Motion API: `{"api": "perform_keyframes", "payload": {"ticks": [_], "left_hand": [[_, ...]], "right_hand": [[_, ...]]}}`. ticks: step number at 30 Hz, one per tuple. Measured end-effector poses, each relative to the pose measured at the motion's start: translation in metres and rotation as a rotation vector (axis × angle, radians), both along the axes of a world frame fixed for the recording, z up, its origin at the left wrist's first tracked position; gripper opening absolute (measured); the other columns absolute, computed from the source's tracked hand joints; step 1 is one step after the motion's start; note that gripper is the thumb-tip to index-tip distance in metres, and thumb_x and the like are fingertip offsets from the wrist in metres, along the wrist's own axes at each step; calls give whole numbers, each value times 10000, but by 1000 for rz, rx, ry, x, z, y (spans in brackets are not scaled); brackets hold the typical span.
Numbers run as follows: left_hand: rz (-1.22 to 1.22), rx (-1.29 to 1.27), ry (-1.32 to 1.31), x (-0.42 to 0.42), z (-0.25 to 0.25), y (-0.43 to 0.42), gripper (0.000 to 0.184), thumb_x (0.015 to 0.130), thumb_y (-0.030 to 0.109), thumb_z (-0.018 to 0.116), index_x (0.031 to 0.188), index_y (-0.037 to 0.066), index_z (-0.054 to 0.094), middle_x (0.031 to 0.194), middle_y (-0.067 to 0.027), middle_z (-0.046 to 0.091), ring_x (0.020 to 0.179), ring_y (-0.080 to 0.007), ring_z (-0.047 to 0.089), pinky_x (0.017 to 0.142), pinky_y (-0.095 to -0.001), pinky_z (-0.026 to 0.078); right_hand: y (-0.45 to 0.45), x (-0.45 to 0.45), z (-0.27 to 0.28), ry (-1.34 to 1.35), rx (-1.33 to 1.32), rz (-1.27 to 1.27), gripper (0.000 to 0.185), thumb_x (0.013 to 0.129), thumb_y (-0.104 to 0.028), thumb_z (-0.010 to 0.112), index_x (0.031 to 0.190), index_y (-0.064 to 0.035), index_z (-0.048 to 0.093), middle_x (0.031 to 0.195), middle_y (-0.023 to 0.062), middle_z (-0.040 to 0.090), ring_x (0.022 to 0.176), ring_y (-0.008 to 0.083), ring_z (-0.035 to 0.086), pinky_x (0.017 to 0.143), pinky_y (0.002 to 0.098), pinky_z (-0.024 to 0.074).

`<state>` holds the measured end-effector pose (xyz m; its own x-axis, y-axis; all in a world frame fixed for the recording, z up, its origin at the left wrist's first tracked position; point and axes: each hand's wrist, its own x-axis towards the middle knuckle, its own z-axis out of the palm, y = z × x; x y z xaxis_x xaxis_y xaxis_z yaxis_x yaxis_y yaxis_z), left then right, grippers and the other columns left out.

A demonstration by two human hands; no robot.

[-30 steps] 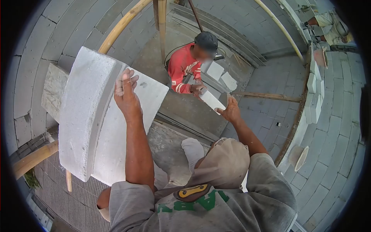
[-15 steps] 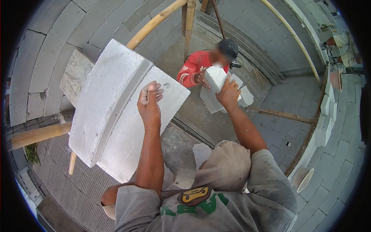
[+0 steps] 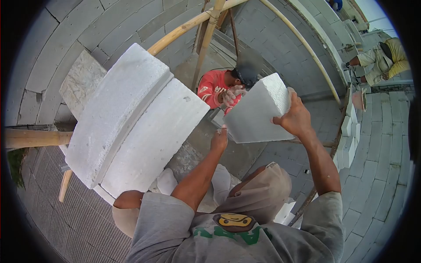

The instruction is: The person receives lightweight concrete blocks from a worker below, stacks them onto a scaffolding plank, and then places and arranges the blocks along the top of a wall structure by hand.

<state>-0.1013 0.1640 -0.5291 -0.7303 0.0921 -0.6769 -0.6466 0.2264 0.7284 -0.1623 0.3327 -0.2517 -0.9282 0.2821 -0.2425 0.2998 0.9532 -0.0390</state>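
My right hand (image 3: 297,115) grips the right edge of a pale block (image 3: 256,111), which is tilted up in the air in front of me. At the block's lower left corner is my left hand (image 3: 219,139); its fingertips reach the edge, and the rest of its fingers are partly hidden. Beyond the block, a co-worker in a red shirt (image 3: 211,85) bends forward below me, with their hands (image 3: 231,94) raised behind its left edge. White blocks (image 3: 151,136) lie stacked in two layers to my left.
A bamboo pole (image 3: 186,27) runs behind the stacked blocks, and another wooden pole (image 3: 37,138) lies at the left. A second person (image 3: 383,61) is on the wall at the far right. A bucket (image 3: 358,100) rests near that wall.
The block has risen towards me in my right hand, away from the co-worker's hands. My left hand has moved right, from over the stacked blocks to the raised block's lower corner.
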Motion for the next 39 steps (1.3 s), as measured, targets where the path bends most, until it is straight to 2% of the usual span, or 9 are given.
{"api": "perform_keyframes", "payload": {"ticks": [4,9,12,16,21,25,27,31,39], "left_hand": [[52,-14,-329,17,-44,44,878,860,710,249,1354,-3,384,1339,-246,442,1235,-383,430,1030,-418,305],[433,764,-192,-28,29,61,918,840,758,218,1446,70,245,1498,-129,231,1373,-261,226,1093,-390,197],[500,852,24,-50,41,41,855,879,681,328,1375,-16,333,1344,-148,439,1192,-246,466,1007,-363,346],[619,701,15,-54,100,-6,883,871,675,357,1334,-77,347,1293,-185,461,1167,-261,476,984,-364,369],[858,263,98,-43,134,-108,914,862,671,375,1305,-128,356,1297,-252,442,1186,-318,464,993,-379,360],[1002,-53,118,-25,135,-184,814,888,629,360,1275,-86,408,1256,-220,474,1185,-311,449,1020,-405,325],[1058,-266,145,-7,96,-224,850,864,655,380,1220,-115,450,1185,-259,519,1126,-351,500,978,-410,367],[1167,-555,18,44,101,-281,825,861,681,324,1143,-65,537,1020,-234,599,1004,-376,556,902,-432,399],[1329,-951,-264,131,99,-385,888,859,710,216,1141,-54,570,1099,-255,597,1066,-378,553,932,-454,388]], "right_hand": [[-7,14,149,103,83,3,1054,481,-330,826,1386,-122,328,1222,197,525,1065,313,571,915,441,442],[53,60,252,204,104,-12,951,552,-380,773,1356,-80,362,1214,187,530,1070,297,559,908,424,440],[103,76,274,241,27,-46,898,595,-410,741,1339,-55,382,1208,181,533,1073,288,553,904,414,439],[160,73,271,281,-226,-79,840,653,-450,699,1315,-21,410,1201,173,537,1076,275,544,898,401,437],[203,20,206,190,-779,-98,792,724,-499,646,1286,21,444,1192,163,542,1081,260,533,891,384,435],[170,-39,91,124,-1136,-127,702,787,-466,604,1258,39,473,1133,169,558,1006,247,557,825,362,446],[113,-63,43,193,-1226,-167,695,788,-447,606,1253,50,470,1088,175,572,971,251,572,789,362,459],[36,-104,-45,-37,-1253,-206,691,801,-481,600,1245,35,486,1094,167,576,984,243,572,810,350,456],[-98,-112,-193,-460,-1491,-154,675,847,-502,565,1262,23,480,1170,149,559,1036,227,555,865,343,436]]}}
